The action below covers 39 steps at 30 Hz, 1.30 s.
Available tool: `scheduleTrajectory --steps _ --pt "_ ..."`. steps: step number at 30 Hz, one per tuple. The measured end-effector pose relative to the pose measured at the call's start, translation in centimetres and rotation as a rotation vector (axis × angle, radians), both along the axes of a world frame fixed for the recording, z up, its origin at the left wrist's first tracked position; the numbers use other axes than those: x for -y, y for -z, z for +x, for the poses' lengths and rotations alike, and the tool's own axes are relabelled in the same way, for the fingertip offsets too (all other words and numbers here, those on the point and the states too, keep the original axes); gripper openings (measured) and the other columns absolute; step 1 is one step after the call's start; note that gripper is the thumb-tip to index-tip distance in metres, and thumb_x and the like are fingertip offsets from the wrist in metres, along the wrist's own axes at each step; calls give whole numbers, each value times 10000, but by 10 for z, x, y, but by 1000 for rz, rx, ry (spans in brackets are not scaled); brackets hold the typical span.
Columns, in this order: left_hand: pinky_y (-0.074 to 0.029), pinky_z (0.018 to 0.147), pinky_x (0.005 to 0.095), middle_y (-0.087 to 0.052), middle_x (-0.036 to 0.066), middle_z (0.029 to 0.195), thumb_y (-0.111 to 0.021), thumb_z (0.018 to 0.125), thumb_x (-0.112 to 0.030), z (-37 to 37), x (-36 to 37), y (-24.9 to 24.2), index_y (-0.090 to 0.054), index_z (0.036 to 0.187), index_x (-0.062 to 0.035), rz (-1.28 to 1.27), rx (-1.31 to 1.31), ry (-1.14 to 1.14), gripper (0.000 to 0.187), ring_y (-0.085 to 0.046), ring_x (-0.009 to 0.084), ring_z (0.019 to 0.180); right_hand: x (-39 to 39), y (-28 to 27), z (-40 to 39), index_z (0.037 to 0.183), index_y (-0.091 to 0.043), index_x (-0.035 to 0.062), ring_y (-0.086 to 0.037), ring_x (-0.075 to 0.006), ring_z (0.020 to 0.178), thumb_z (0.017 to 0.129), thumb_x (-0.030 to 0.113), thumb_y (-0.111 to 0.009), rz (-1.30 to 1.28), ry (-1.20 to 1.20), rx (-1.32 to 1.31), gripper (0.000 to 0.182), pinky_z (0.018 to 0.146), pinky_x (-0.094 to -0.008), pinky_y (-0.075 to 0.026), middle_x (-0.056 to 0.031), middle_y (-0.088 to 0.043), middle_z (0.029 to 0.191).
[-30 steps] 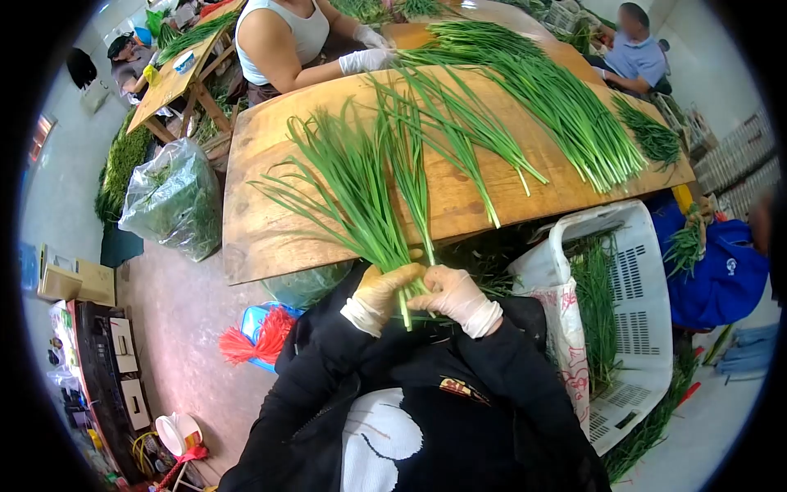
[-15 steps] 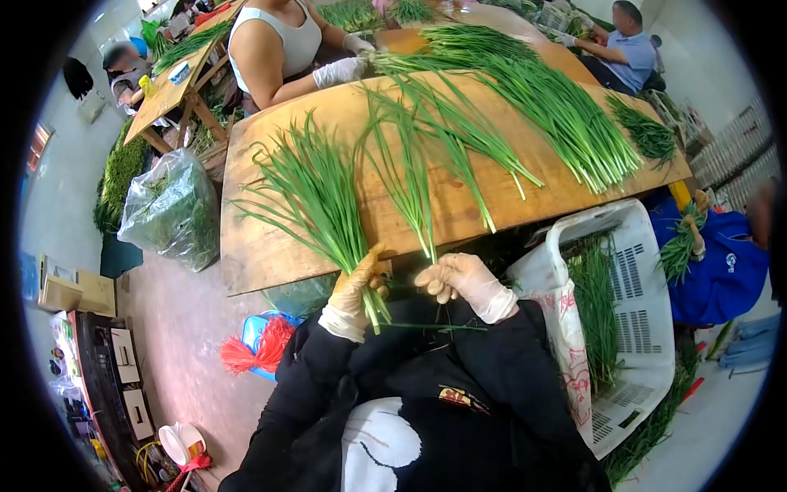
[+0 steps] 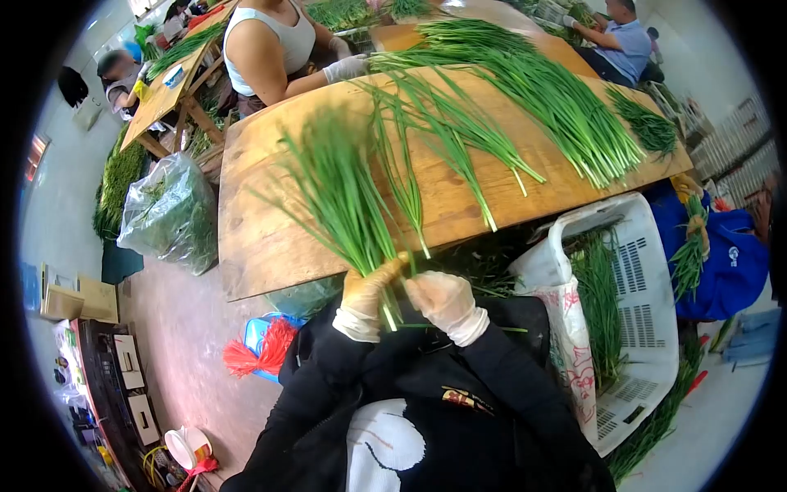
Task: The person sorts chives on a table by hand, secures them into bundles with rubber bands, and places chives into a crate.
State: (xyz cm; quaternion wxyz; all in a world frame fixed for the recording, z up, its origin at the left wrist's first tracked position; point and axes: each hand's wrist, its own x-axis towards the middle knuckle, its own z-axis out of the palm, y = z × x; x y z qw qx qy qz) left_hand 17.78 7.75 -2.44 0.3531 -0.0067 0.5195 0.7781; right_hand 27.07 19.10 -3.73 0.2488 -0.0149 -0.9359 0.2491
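A bunch of long green stalks [image 3: 340,193] is upright in my left hand [image 3: 368,295], whose gloved fingers wrap round the pale lower ends. The leafy tops are blurred over the wooden table [image 3: 262,205]. Close on the right of the bunch, my gloved right hand [image 3: 443,300] has its fingers bent together near the stalk ends; what they hold, if anything, is too small to name. Thin stalks [image 3: 406,193] lie just beyond my hands. Farther right are a few more loose stalks [image 3: 463,168] and a large pile of stalks [image 3: 574,127].
A white crate [image 3: 639,303] with greens stands at the right, near a person in blue [image 3: 725,266]. Across the table is a person in a white top [image 3: 275,41]. On the left floor are a plastic bag [image 3: 172,213] and red strings [image 3: 262,348].
My left hand and the bunch have moved right, closer to my right hand. My right hand has moved slightly left and down, away from the thin stalks, which now lie on the table.
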Motion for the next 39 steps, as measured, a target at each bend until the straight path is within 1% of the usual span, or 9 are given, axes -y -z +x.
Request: scheduleTrajectory --steps 2,8,12,18,24,30,36,38,39 --pt "-491 587 230 -595 33 733 -653 749 -97 -14 -1 -9 -553 918 -24 -64 -44 -125 209 -580 122 643 -5 -10 10 651 -543 84 -538 -205 505 799 124 -546 18 50 -229 153 446 -322 -441 -62 -541 597" --pt "-480 525 203 -604 123 821 -562 794 -19 -52 16 -4 -527 979 47 88 -11 -42 200 -570 139 612 -44 6 67 637 -563 61 -577 -303 676 757 550 -496 88 -62 1050 508 606 -394 -453 -120 -570 639" --pt "-464 496 187 -601 82 816 -576 791 -28 -50 5 13 -524 1017 16 115 112 54 237 -545 112 578 -26 -31 2 786 -559 58 -577 -296 695 728 515 -572 -23 333 275 461 607 -387 -463 -125 -573 741" --pt "-488 575 242 -596 37 841 -636 770 -123 -14 9 0 -503 1112 -50 34 70 57 375 -573 115 688 -18 -13 -53 812 -536 59 -566 -298 682 765 247 -551 225 522 440 195 551 -389 -466 -114 -558 768" --pt "-501 675 293 -595 88 882 -591 806 -137 11 7 8 -494 1076 28 134 214 60 331 -586 183 767 -11 -31 8 800 -588 85 -556 -250 695 786 253 -552 -54 -223 265 172 632 -343 -464 -86 -560 756" --pt "-484 653 238 -580 40 896 -564 827 -130 4 -1 10 -437 1187 -2 234 321 119 402 -543 126 675 -119 -14 -4 850 -573 56 -508 -272 844 745 399 -594 227 651 201 359 733 -362 -421 -109 -542 842" --pt "-456 651 238 -542 18 879 -575 824 -145 -4 -6 14 -340 1266 -10 789 573 293 519 -516 106 711 -140 0 -1 865 -599 47 -513 -191 658 789 262 -589 -388 411 119 228 621 -303 -421 -75 -602 783" --pt "-469 665 236 -549 26 897 -559 814 -70 -5 -10 12 -350 1258 -10 746 435 307 494 -517 91 699 -107 -31 19 814 -604 33 -480 -82 586 842 242 -540 -1501 5 155 221 527 -198 -381 -61 -628 821" --pt "-475 648 226 -559 36 927 -558 813 -66 -4 -13 7 -369 1246 -15 617 392 285 475 -524 86 690 -94 -36 23 828 -603 24 -473 -52 592 852 255 -528 -1488 -58 189 244 518 -170 -366 -56 -629 845"
